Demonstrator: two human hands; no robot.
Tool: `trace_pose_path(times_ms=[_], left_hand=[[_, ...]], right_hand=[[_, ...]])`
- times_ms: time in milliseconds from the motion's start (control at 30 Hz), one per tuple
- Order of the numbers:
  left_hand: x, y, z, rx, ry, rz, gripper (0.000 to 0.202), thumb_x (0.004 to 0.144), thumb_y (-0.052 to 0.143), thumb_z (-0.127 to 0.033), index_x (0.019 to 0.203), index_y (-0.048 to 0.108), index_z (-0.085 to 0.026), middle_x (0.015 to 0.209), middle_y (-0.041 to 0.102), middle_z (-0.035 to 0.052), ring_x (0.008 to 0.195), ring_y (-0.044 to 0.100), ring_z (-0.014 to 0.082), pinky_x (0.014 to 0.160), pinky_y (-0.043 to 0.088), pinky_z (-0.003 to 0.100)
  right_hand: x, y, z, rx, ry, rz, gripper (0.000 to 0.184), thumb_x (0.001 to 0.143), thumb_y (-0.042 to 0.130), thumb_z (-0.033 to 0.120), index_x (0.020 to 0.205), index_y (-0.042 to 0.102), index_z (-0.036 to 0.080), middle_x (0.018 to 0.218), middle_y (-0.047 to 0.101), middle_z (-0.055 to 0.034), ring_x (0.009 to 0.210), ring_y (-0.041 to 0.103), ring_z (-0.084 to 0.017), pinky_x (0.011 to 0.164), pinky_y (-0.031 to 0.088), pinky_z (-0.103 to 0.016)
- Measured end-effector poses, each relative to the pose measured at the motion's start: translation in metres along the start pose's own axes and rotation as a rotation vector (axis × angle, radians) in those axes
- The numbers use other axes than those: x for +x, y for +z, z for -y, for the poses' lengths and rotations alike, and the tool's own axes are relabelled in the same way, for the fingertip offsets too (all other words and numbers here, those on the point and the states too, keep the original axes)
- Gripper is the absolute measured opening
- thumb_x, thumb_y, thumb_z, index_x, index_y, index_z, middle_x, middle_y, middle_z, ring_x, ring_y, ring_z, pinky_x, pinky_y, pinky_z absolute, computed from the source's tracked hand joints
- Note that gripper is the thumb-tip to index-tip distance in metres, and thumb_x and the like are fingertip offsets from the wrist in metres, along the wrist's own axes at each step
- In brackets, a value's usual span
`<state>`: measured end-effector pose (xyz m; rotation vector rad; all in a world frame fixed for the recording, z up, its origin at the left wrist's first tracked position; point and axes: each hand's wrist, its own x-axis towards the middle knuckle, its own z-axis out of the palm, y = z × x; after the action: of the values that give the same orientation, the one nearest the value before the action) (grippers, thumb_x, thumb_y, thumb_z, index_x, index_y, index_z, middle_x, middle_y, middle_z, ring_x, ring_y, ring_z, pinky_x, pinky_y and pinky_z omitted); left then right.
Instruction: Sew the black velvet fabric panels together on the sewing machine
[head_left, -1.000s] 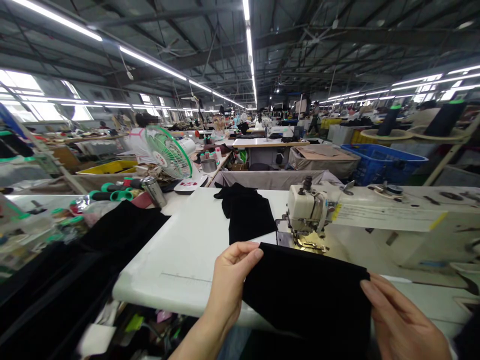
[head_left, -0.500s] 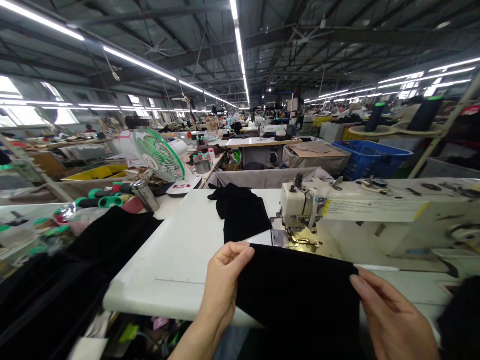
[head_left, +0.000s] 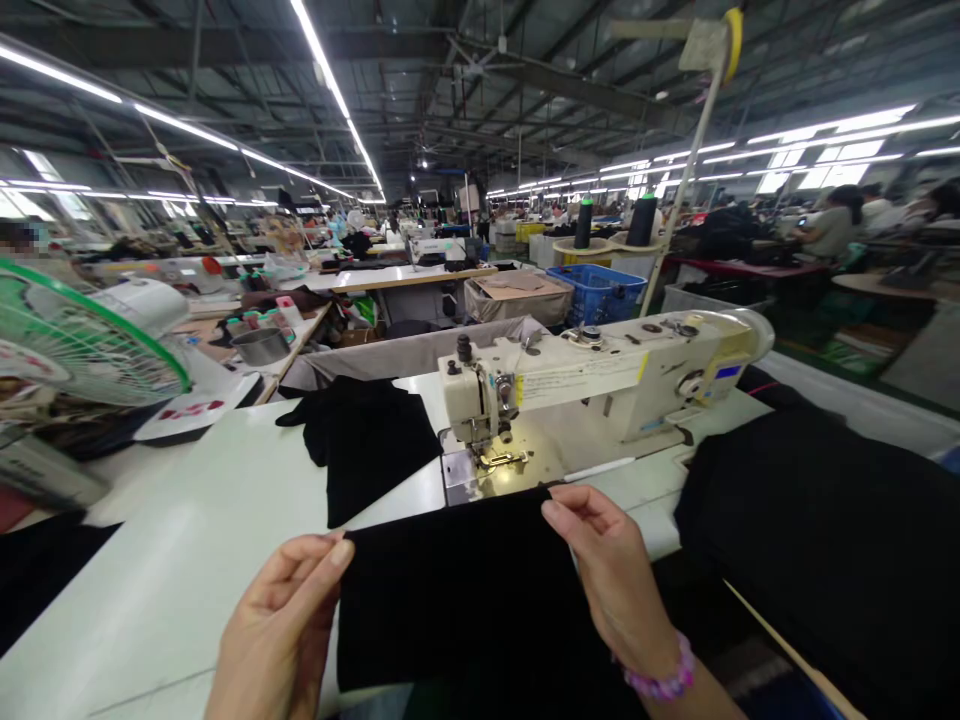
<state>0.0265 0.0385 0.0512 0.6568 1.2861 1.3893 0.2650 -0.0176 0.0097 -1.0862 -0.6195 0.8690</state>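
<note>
Left hand (head_left: pixel 274 625) pinches the upper left corner of a black cloth (head_left: pixel 457 600) between thumb and fingertips; the other fingers are curled in behind. Right hand (head_left: pixel 619 570) grips the opposite end of the same upper edge in a like pinch, thumb to the near side, with a beaded bracelet (head_left: pixel 664 675) at the wrist. The edge runs fairly straight between both grips, rising slightly toward the right, and the cloth hangs below it. Position of the cloth: in front of the sewing machine (head_left: pixel 570 395), at the near side of the white table (head_left: pixel 180 560); whether it touches the tabletop cannot be determined. A second black piece (head_left: pixel 379 440) lies on the table to the left of the machine head, crumpled at its far end and flatter at its near end. A slim white stick (head_left: pixel 596 469) rests beside the machine bed, beyond the right hand. At the right, a large black bundle (head_left: pixel 825 530) sits beside the machine's table. At the far left stand a green-rimmed fan (head_left: pixel 169 365) and, nearer, a metal flask (head_left: pixel 49 468), partly cut off by the frame.
</note>
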Motion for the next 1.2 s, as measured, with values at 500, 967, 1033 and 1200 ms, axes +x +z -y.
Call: trace_pose_path(times_ms=[500, 967, 1033, 1200], left_hand=[[0.004, 0.013, -0.06, 0.653, 0.912, 0.178, 0.015, 0.081, 0.07, -0.03, 0.076, 0.057, -0.024, 0.093, 0.069, -0.0029, 0.086, 0.063, 0.0173, 0.079, 0.051, 0.027], [0.12, 0.092, 0.076, 1.099, 0.576, 0.861, 0.012, 0.07, 0.061, -0.013, 0.068, 0.052, -0.02, 0.066, 0.057, -0.0039, 0.062, 0.053, 0.013, 0.06, 0.041, 0.023], [0.122, 0.092, 0.073, 1.092, 0.563, 0.856, 0.012, 0.068, 0.06, -0.01, 0.067, 0.053, -0.02, 0.066, 0.057, -0.0044, 0.061, 0.053, 0.0125, 0.06, 0.041, 0.023], [0.137, 0.106, 0.075, 1.093, 0.556, 0.767, 0.019, 0.067, 0.061, -0.01, 0.062, 0.046, -0.021, 0.062, 0.054, -0.0056, 0.059, 0.05, 0.012, 0.058, 0.037, 0.024]], right_hand=[[-0.035, -0.006, -0.018, -0.467, -0.293, 0.394, 0.017, 0.083, 0.062, 0.013, 0.096, 0.055, 0.024, 0.087, 0.06, 0.0006, 0.083, 0.061, -0.016, 0.08, 0.05, -0.026], [-0.034, -0.051, -0.076, -0.859, -0.985, 0.725, 0.028, 0.095, 0.041, 0.002, 0.112, 0.059, 0.015, 0.091, 0.072, -0.0098, 0.082, 0.069, -0.021, 0.078, 0.06, -0.032], [-0.03, -0.051, -0.069, -0.872, -1.042, 0.712, 0.026, 0.097, 0.041, 0.003, 0.111, 0.059, 0.014, 0.089, 0.073, -0.0093, 0.079, 0.07, -0.02, 0.078, 0.06, -0.031], [-0.021, -0.045, -0.065, -1.004, -1.069, 0.619, 0.024, 0.097, 0.043, 0.007, 0.106, 0.064, 0.016, 0.088, 0.072, -0.0079, 0.079, 0.069, -0.021, 0.074, 0.058, -0.034]])
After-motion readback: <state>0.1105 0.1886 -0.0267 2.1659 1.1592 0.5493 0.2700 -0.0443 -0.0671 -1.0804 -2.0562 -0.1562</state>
